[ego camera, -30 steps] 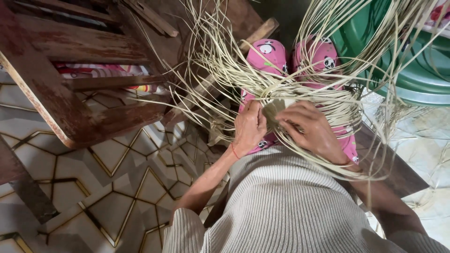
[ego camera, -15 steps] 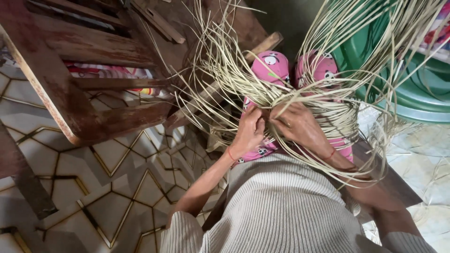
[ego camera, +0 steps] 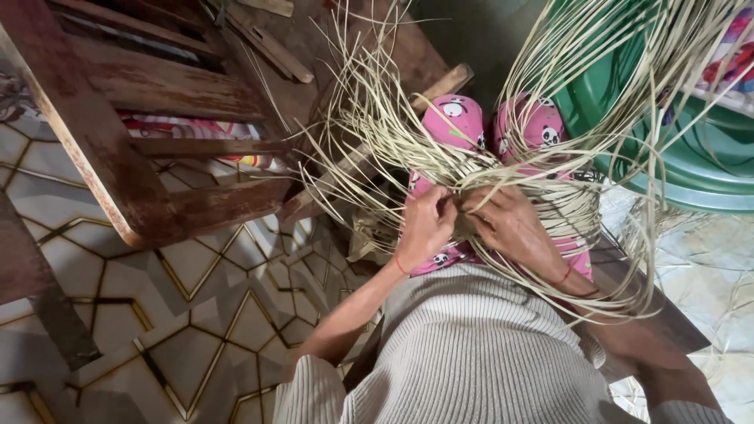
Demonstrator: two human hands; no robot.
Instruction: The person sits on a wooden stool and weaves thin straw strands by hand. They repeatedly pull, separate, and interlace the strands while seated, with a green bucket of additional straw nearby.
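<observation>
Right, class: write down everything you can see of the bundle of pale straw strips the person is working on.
The straw strips are thin, flat, pale yellow and look dry and springy. They gather at a woven centre on the person's lap, where the left hand and right hand pinch them. Loose ends fan out upward and leftward, and long loops curve round to the right.

Single head-worn view — looking steeply down, close over the lap.
</observation>
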